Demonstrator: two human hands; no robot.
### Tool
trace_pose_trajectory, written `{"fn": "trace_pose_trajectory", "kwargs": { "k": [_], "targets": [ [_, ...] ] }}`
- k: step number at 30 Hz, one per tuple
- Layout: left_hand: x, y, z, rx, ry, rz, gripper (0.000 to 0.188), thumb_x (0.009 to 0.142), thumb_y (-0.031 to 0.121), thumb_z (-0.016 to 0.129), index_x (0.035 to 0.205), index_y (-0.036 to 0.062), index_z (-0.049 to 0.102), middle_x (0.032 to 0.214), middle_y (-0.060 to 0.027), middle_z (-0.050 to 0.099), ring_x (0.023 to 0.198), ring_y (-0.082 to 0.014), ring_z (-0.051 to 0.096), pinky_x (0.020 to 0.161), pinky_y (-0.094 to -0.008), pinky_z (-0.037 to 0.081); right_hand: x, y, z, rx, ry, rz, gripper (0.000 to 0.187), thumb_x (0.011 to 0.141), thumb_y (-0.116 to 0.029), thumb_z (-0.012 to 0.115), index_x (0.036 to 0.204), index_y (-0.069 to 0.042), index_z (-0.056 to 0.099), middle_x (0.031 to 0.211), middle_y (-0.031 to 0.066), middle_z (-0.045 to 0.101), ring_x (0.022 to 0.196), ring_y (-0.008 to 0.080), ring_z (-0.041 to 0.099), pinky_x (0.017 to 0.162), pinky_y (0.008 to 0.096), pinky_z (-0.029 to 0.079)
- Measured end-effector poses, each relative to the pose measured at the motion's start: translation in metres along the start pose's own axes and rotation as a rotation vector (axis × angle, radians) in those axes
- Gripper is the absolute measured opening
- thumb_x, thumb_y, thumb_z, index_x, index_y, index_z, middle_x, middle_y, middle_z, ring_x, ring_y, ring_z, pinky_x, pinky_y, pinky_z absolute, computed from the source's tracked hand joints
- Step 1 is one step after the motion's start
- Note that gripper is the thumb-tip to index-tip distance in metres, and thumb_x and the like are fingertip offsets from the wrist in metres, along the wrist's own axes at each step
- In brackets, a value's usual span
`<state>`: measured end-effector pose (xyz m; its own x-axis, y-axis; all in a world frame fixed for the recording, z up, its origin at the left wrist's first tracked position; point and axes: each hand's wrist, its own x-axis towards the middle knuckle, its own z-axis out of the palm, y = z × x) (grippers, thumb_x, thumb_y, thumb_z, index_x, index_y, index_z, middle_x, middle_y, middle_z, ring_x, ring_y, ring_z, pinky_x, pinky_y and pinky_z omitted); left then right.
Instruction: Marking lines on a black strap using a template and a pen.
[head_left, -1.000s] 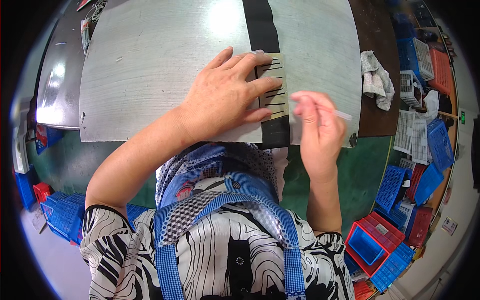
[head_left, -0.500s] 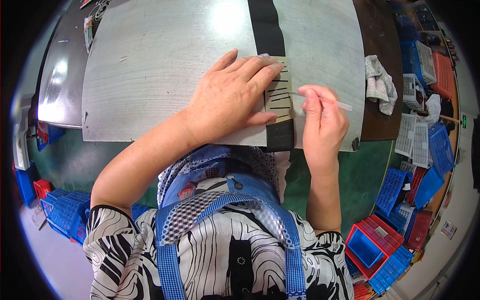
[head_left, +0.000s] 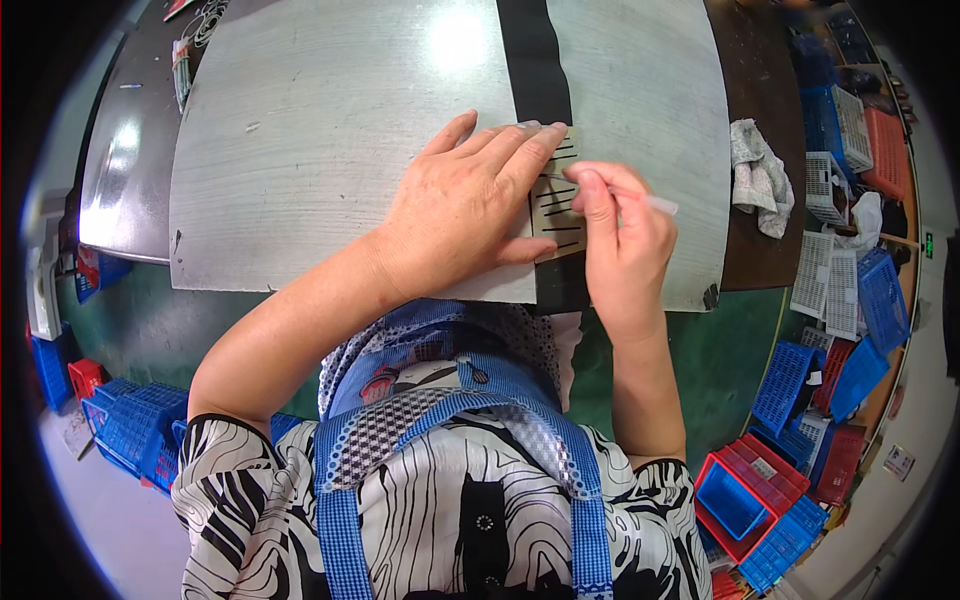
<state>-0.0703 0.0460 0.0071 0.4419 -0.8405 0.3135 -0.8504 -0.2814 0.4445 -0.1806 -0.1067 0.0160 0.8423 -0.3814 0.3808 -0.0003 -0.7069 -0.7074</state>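
Note:
A long black strip of material (head_left: 534, 60) runs front to back across a pale board. Over its near part lies a beige slotted template (head_left: 562, 237), with the black showing through several narrow slits. My left hand (head_left: 450, 205) lies flat with fingers spread, pressing the template's left side and far end, thumb at its near end. My right hand (head_left: 628, 225) pinches a thin pen with a pale translucent barrel (head_left: 661, 205). Its tip is at a slit in the template's far half, close to my left fingers.
The pale wood-grain board (head_left: 300, 150) lies on a dark table (head_left: 762, 60). A crumpled grey cloth (head_left: 760, 180) is at the right, and a bundled white cable (head_left: 181, 75) at the far left. Blue, red and white plastic baskets (head_left: 750, 490) are stacked on the floor at both sides.
My right hand with the pen has moved up and left, from a slit near the template's middle to one farther away. The board, strip and template sit slightly lower in view.

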Motion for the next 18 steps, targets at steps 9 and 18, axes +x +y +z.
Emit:
{"fn": "trace_pose_trajectory", "kwargs": {
  "k": [9,18],
  "targets": [
    [0.0,0.0,-0.002,-0.025,-0.015,-0.007,0.103,0.07,0.041,0.087,0.154,0.0101,0.037,0.134,-0.0128,0.062,0.124,-0.0313,0.061,0.117,-0.0536,0.039,0.012,0.0,0.001,0.047,-0.015,0.045,0.02,0.103,-0.014,0.059,0.094,0.0,0.071,0.084,0.0103,0.07,0.067,0.0235,0.065,0.065,0.0349,0.051],
    [0.0,0.001,-0.002,-0.053,-0.042,-0.04,0.106,0.071,0.042,0.087,0.155,0.0086,0.034,0.137,-0.0142,0.06,0.126,-0.0331,0.06,0.118,-0.0535,0.037,0.018,0.004,0.009,0.056,0.006,-0.011,0.019,0.103,-0.014,0.061,0.096,0.0,0.071,0.086,0.0109,0.071,0.07,0.0251,0.066,0.066,0.0352,0.051]
  ]
}}
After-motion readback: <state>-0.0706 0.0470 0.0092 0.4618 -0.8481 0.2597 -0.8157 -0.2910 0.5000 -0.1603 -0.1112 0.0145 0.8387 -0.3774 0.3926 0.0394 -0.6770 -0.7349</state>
